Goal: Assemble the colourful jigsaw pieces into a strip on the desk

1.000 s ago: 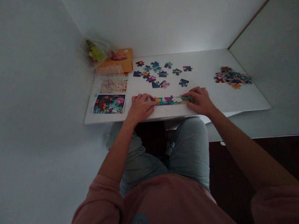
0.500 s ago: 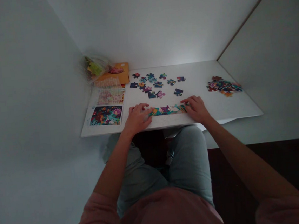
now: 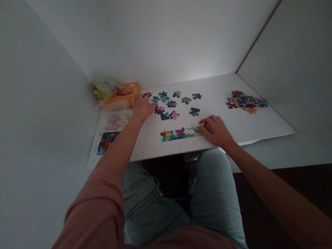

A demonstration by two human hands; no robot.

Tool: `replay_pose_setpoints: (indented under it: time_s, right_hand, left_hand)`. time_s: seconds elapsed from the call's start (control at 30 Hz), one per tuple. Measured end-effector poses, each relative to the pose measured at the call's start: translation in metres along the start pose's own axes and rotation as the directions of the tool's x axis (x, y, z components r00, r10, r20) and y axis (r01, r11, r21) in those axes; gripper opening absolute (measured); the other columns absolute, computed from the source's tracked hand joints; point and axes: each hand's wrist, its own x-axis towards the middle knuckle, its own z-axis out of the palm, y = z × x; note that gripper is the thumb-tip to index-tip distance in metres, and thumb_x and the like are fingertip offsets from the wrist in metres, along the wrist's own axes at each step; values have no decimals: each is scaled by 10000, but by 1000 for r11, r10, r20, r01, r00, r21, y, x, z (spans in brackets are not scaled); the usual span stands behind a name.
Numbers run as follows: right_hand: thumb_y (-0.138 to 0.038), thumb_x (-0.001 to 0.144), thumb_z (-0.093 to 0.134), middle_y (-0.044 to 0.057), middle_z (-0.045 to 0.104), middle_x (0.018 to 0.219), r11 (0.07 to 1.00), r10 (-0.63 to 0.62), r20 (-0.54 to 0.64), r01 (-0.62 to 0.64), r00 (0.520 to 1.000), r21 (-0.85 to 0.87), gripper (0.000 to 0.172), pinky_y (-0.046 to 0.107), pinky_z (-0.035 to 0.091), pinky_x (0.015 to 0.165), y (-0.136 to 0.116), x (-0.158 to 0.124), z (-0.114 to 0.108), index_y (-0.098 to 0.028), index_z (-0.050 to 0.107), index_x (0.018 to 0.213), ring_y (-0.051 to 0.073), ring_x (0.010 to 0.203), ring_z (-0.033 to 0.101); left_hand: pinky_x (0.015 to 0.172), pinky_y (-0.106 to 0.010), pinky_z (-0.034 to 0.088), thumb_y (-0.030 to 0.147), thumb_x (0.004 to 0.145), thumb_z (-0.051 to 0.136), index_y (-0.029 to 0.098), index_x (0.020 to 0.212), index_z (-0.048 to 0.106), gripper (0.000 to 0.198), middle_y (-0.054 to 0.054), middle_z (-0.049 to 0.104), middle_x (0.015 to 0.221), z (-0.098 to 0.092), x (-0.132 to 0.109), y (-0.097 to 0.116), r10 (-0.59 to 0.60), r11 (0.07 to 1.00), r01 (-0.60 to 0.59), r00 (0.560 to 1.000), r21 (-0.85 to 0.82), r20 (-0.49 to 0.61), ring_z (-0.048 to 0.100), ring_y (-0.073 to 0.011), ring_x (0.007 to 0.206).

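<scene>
A strip of joined jigsaw pieces (image 3: 181, 133) lies flat near the table's front edge. My right hand (image 3: 216, 130) rests at its right end, covering that end, with thumb and forefinger apart. Up at the left, my left hand (image 3: 143, 108) is stretched over the near left side of the loose jigsaw pieces (image 3: 163, 97), its fingers spread. Whether a fingertip touches a piece there is hard to see. Between the hands and the wall lie several more loose pieces, among them a pink piece (image 3: 174, 115) and a dark blue piece (image 3: 194, 111).
A heap of jigsaw pieces (image 3: 246, 102) lies at the right of the white table (image 3: 157, 151). At the back left are an orange box (image 3: 133, 89) and a clear plastic bag (image 3: 102, 89). A printed picture sheet (image 3: 106, 142) is partly under my left forearm. Walls stand behind and at both sides.
My left hand has left the strip's left end and moved up and left to the loose pieces. My right hand stays by the strip's right end. The view has shifted slightly.
</scene>
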Motion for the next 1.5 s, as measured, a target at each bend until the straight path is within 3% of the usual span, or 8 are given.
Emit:
replay_pose_setpoints:
  time_s: [0.27,0.43,0.57,0.7,0.83,1.03,1.2,1.5]
  right_hand:
    - [-428,827,522,71,586,968,998,43,4,-44,999,53,229,481,430,825,-1,3,-4,-327,562,1028,295,926,540]
    - [-472,810,517,62,603,961,997,39,4,-40,999,61,250,490,438,817,-3,4,-7,-346,565,1021,302,930,559]
    - [-477,814,500,46,607,958,998,33,9,-34,999,56,240,496,447,807,-3,3,-8,-373,557,1023,298,929,564]
    - [-446,824,512,68,604,946,998,15,6,-16,1000,54,227,490,445,794,-3,2,-7,-345,557,1022,297,929,558]
    - [-429,830,515,84,583,942,999,-4,10,3,1000,36,238,480,441,798,-1,1,-4,-325,546,1042,292,908,548]
    - [-424,813,517,104,566,966,1000,-10,1,10,1000,7,250,477,425,804,1,-2,1,-301,567,1024,309,917,534]
    - [-439,829,476,118,574,955,1000,-9,-13,9,1000,10,267,466,402,800,-3,-5,1,-279,579,1015,300,880,527]
    - [-448,828,468,126,561,922,1000,9,13,-9,1000,-7,304,441,383,799,-2,-6,2,-254,574,1035,286,866,501]
  left_hand:
    - [904,-470,226,421,709,682,74,852,579,389,-152,588,965,25,49,2,-87,994,91,994,-67,62,449,-237,953]
    - [850,-402,296,271,720,701,103,969,500,362,-77,599,960,31,53,4,-126,970,126,992,-208,17,431,-145,868]
    - [741,-299,383,208,834,567,128,1032,485,228,-28,613,923,21,50,7,-48,928,49,999,-370,13,449,-85,756]
    - [707,-272,443,243,853,545,162,1043,510,209,-11,632,895,-9,16,-3,30,870,-10,999,-493,34,512,-81,743]
    - [676,-323,491,373,873,501,251,1074,524,236,-22,635,980,-33,-60,-19,47,796,12,996,-605,82,583,-131,777]
    - [705,-374,526,469,893,389,317,1112,504,291,-34,629,1036,-32,-156,-19,-56,798,94,995,-595,83,620,-173,837]
    - [738,-363,521,465,909,323,318,1125,520,327,-36,573,1175,-28,-170,-14,19,870,19,997,-493,72,609,-170,905]
    - [723,-373,503,416,879,434,308,1071,554,251,-23,614,1102,-22,-171,-15,8,818,36,997,-573,75,620,-183,861]
